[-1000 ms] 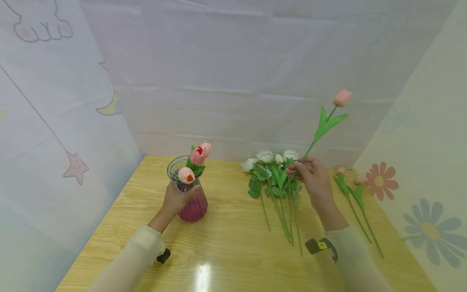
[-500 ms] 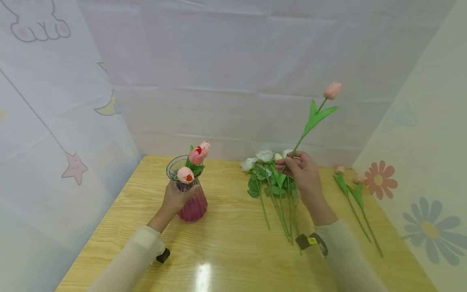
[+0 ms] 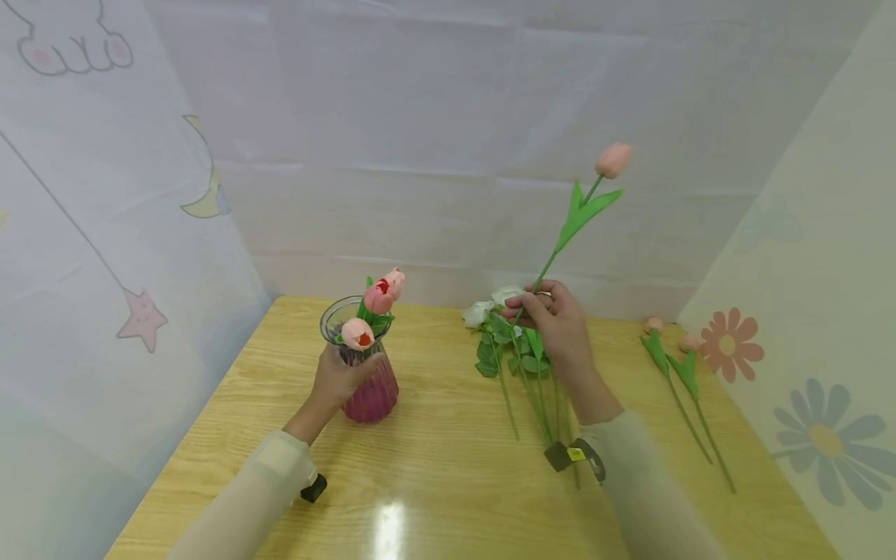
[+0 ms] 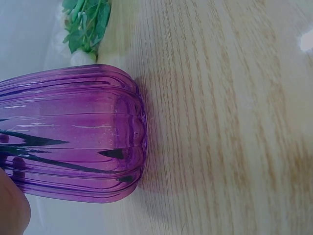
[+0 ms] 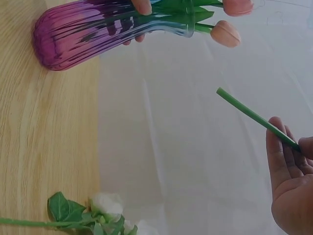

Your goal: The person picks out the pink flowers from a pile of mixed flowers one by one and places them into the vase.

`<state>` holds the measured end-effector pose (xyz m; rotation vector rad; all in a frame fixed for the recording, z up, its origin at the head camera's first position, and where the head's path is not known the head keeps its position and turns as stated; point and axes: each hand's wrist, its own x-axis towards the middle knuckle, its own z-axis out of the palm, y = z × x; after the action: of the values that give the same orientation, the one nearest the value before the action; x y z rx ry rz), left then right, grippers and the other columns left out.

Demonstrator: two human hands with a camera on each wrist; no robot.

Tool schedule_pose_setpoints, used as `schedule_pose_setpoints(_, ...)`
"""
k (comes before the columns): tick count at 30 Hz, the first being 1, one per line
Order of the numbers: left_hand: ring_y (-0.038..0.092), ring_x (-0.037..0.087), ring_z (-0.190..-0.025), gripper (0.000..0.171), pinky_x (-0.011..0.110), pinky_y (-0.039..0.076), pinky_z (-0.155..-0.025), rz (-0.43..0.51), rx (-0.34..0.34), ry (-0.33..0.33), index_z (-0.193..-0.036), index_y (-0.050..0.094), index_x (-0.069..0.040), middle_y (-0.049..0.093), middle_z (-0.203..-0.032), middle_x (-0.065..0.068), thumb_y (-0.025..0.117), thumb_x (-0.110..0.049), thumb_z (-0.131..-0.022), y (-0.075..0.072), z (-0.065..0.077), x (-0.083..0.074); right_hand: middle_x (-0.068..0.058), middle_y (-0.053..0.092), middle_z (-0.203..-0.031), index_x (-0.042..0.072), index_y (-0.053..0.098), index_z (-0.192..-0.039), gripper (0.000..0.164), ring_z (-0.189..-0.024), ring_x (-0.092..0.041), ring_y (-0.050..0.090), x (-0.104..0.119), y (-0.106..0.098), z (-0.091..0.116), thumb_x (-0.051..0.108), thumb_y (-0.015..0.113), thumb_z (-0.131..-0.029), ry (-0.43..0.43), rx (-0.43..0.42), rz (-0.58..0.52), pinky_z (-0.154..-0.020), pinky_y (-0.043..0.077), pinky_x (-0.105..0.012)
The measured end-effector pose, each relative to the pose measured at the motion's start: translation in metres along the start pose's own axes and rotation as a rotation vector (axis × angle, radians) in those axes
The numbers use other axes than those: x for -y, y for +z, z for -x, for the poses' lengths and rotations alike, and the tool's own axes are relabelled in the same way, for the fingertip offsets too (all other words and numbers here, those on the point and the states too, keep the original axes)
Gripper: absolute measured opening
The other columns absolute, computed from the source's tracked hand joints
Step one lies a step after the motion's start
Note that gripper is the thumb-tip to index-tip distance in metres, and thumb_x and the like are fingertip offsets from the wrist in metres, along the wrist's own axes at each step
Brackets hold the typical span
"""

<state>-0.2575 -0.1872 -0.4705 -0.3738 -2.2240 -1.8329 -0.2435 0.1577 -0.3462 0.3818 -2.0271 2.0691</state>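
Observation:
A ribbed glass vase (image 3: 371,393), purple below and clear at the rim, stands on the table with several pink tulips (image 3: 358,334) in it. My left hand (image 3: 339,383) grips it around the neck; the left wrist view shows dark stems through its purple wall (image 4: 73,132). Up in the air to the right, my right hand (image 3: 563,327) pinches the stem of a single pink tulip (image 3: 614,161), its bloom tilted up and right. In the right wrist view the cut end of that stem (image 5: 239,105) points toward the vase.
White roses (image 3: 479,314) with green leaves and long stems lie on the wooden table (image 3: 448,482), partly behind my right hand. Two more pink tulips (image 3: 689,344) lie near the right edge. Printed cloth walls (image 3: 420,155) enclose the back and sides.
My right hand has carried the tulip left, toward the vase, and its bloom has risen somewhat. My left hand and the vase have stayed in place.

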Motion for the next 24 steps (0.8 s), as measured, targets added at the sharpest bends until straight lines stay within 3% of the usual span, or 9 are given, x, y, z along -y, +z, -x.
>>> schedule_pose_setpoints(8,0.054,0.029,-0.129,0.069,0.047,0.042,-0.111,-0.011,-0.007,-0.009,-0.142,0.041,-0.002,0.058,-0.137,0.017,0.08,-0.011,-0.086,-0.001,0.0,0.0,-0.007,0.076,-0.097,0.003,0.05,-0.116,0.018,-0.086,-0.016,0.074,0.004,0.017,-0.001,0.015,0.057,-0.104,-0.003,0.034,-0.041,-0.089,0.058,-0.042)
schedule_pose_setpoints(13,0.053,0.028,-0.129,0.072,0.025,0.046,-0.105,0.027,0.001,-0.01,-0.145,0.038,-0.003,0.057,-0.139,0.017,0.079,-0.01,-0.087,0.0,-0.001,0.001,-0.018,0.074,-0.101,0.002,0.051,-0.115,0.017,-0.086,-0.017,0.074,0.01,0.027,-0.001,0.013,0.057,-0.104,-0.022,0.045,-0.062,-0.087,0.059,-0.04)
schedule_pose_setpoints(17,0.053,0.028,-0.129,0.073,0.015,0.045,-0.1,0.041,0.003,-0.01,-0.146,0.037,-0.003,0.056,-0.139,0.017,0.079,-0.009,-0.086,0.0,-0.001,0.002,-0.014,0.075,-0.097,0.002,0.052,-0.113,0.015,-0.085,-0.017,0.074,0.013,0.034,-0.003,0.011,0.058,-0.103,-0.037,0.046,-0.071,-0.084,0.06,-0.038)
schedule_pose_setpoints(20,0.053,0.028,-0.13,0.072,0.02,0.044,-0.103,0.019,0.0,-0.017,-0.145,0.038,-0.002,0.056,-0.139,0.017,0.079,-0.01,-0.086,0.0,-0.001,0.003,-0.013,0.075,-0.097,0.003,0.052,-0.114,0.015,-0.085,-0.017,0.074,0.014,0.04,-0.005,0.012,0.058,-0.103,-0.042,0.06,-0.082,-0.085,0.06,-0.039)
schedule_pose_setpoints(24,0.052,0.028,-0.131,0.071,0.036,0.044,-0.109,0.003,0.005,-0.022,-0.145,0.039,-0.003,0.056,-0.139,0.017,0.079,-0.012,-0.087,0.0,-0.001,0.002,-0.024,0.072,-0.102,0.002,0.05,-0.115,0.015,-0.085,-0.017,0.074,0.016,0.049,-0.007,0.011,0.056,-0.104,-0.054,0.088,-0.109,-0.085,0.06,-0.038)
